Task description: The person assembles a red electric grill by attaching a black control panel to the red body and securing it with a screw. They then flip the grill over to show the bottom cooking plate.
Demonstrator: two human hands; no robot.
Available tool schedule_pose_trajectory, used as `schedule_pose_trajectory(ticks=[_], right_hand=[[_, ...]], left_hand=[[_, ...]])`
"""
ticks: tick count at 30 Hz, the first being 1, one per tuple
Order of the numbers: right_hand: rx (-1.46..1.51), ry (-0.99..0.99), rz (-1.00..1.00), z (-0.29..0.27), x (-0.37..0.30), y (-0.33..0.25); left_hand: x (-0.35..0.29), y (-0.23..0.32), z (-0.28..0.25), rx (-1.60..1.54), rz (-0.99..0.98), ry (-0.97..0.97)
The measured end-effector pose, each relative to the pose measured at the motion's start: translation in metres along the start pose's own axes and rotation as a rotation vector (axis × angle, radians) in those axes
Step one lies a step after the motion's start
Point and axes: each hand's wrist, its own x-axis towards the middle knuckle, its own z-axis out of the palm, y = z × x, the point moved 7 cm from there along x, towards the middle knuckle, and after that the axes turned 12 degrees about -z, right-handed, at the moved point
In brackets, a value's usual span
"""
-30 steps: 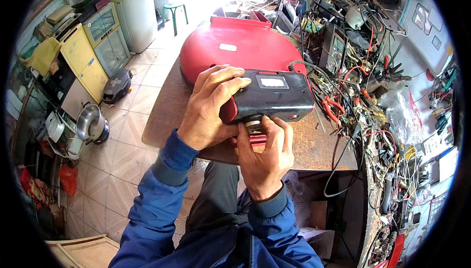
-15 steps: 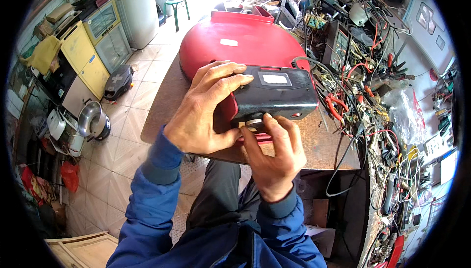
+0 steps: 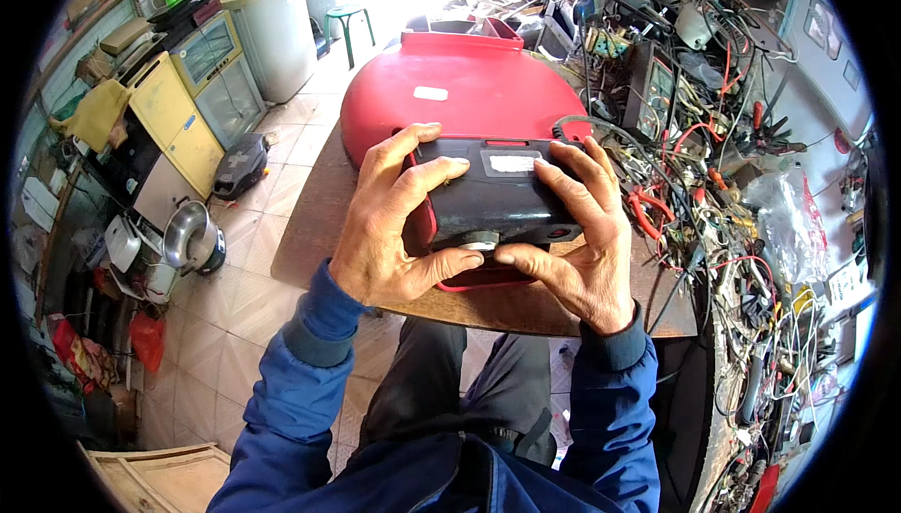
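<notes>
A large red rounded appliance [image 3: 488,86] with a pale label lies on the brown wooden table. From its near side juts a black control housing [image 3: 488,196] with a whitish sticker on top and a round grey knob [image 3: 482,240] on its front. My left hand [image 3: 389,222] grips the housing's left part, fingers over the top and thumb at the knob. Around the right part is my right hand [image 3: 596,241], fingers on top beside the sticker, its thumb under the front edge near the knob. A red rim shows below the housing.
The wooden table's edge [image 3: 441,314] runs just in front of me. Tangled cables and tools [image 3: 704,184], including red-handled pliers [image 3: 648,211], crowd the right side. A steel pot [image 3: 193,236], a black case [image 3: 242,168] and yellow cabinets [image 3: 178,119] stand at the left.
My right hand has moved from the knob up and right to grip the housing's right side. The housing's front appears slightly lower. My left hand keeps its grip.
</notes>
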Motion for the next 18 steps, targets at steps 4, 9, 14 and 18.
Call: schedule_pose_trajectory(ticks=[4, 9, 14, 18], right_hand=[[0.011, 0.039, 0.012, 0.001, 0.005, -0.003], [-0.004, 0.035, -0.006, 0.000, 0.007, -0.005], [-0.019, 0.022, -0.011, -0.003, 0.007, -0.011], [-0.003, 0.062, -0.016, 0.001, 0.004, -0.012]], left_hand=[[0.000, -0.002, 0.000, -0.001, 0.006, -0.002], [-0.002, -0.004, 0.002, 0.001, 0.024, 0.003], [-0.003, -0.004, 0.005, -0.007, 0.007, -0.002], [-0.004, -0.005, 0.001, -0.017, -0.002, -0.003]])
